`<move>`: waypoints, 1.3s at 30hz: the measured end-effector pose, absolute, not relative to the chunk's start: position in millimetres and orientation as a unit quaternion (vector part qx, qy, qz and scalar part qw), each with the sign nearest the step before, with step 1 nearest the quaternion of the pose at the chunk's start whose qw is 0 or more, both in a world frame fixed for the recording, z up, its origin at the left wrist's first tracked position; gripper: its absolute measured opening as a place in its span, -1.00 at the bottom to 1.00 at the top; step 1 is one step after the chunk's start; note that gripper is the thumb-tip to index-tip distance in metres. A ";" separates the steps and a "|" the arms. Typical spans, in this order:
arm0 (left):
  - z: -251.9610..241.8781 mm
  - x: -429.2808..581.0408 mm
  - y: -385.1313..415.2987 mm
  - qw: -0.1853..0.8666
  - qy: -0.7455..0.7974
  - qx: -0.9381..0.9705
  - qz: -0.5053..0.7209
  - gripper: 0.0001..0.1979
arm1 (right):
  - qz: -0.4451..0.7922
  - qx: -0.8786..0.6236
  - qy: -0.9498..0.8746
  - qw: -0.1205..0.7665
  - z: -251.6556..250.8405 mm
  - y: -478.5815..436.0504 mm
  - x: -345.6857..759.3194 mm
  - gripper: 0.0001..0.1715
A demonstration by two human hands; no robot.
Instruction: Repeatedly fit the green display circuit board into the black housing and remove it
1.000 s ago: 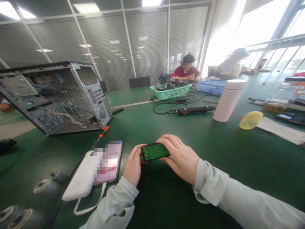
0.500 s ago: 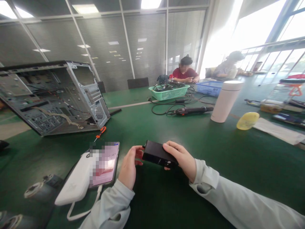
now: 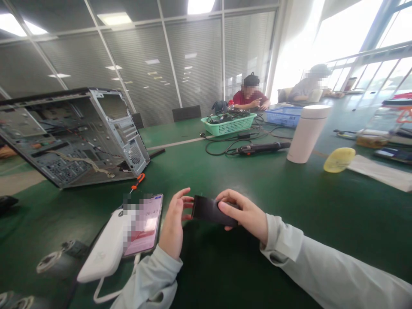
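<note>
My right hand grips a small black rectangular box by its right end, thumb on the upper face and fingers behind and below. It is held tilted above the green table. At the box's left end is my left hand, with fingers spread and the index finger raised. Whether its fingertips touch the box I cannot tell. Left of that hand lie a phone with a lit screen and a white power bank, with a white cable beside them. An orange-handled tool rests beyond the phone.
An open computer case stands at the left. Metal cylinders sit at the lower left. Farther back are a green basket of cables, a corded black power screwdriver, a pink bottle and a yellow object. Two people sit at the far side.
The box has turned in my right hand, so its marked side face no longer shows. My left fingers have spread and the index finger has lifted.
</note>
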State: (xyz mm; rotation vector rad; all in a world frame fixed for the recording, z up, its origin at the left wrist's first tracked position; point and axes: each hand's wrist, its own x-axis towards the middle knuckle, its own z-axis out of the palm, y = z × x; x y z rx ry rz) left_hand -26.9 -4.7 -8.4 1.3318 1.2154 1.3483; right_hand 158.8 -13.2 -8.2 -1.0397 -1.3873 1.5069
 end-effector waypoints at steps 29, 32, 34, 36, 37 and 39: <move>0.3 -20.2 -8.7 0.495 0.456 0.569 0.472 -0.70 | 0.260 -0.432 -0.763 0.404 0.8 -10.3 181.0 -0.39; 1.3 -19.0 -9.8 0.498 0.440 0.568 0.485 -0.68 | 0.258 -0.437 -0.767 0.393 0.2 -10.5 180.8 -0.40; 2.2 -19.0 -10.3 0.495 0.435 0.568 0.492 -0.66 | 0.240 -0.437 -0.775 0.389 -0.5 -10.3 180.8 -0.42; 3.1 -20.1 -10.9 0.483 0.441 0.569 0.499 -0.65 | 0.212 -0.435 -0.780 0.397 -1.2 -9.7 180.6 -0.47; 3.6 -20.9 -11.4 0.468 0.446 0.572 0.504 -0.66 | 0.199 -0.432 -0.782 0.403 -1.3 -9.5 180.5 -0.50; 4.8 -23.0 -13.2 0.419 0.455 0.597 0.511 -0.71 | 0.180 -0.423 -0.787 0.412 -0.1 -9.6 180.5 -0.57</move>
